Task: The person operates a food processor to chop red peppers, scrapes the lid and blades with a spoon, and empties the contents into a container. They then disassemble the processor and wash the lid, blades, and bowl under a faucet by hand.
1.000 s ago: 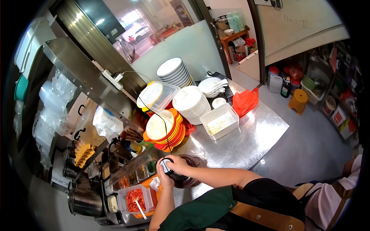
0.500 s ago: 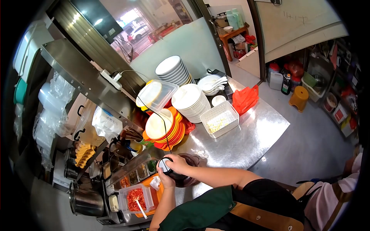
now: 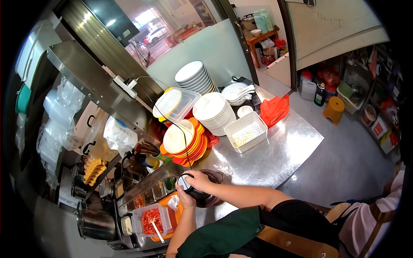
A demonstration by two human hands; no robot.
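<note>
A black electric chopper head [image 3: 185, 184] with a pale top sits on a dark reddish bowl [image 3: 214, 177] on the steel counter [image 3: 275, 155]. My right hand [image 3: 200, 180] presses down on the chopper head from above. My left hand [image 3: 186, 200] grips its near side, just below the right hand. A thin black cord [image 3: 183, 142] runs from the chopper up to a white power strip [image 3: 125, 86] on the metal shelf.
Stacks of white plates [image 3: 213, 112] and orange plates [image 3: 183, 142], a white perforated basket [image 3: 246, 131] and a red bag [image 3: 273, 111] stand beyond the bowl. A clear tub of chopped red chilli [image 3: 150, 220] and condiment trays [image 3: 148, 198] lie left. Another person's sleeve [image 3: 370, 217] shows at right.
Both hands stay on the chopper head in the same grip. Only the view has shifted slightly.
</note>
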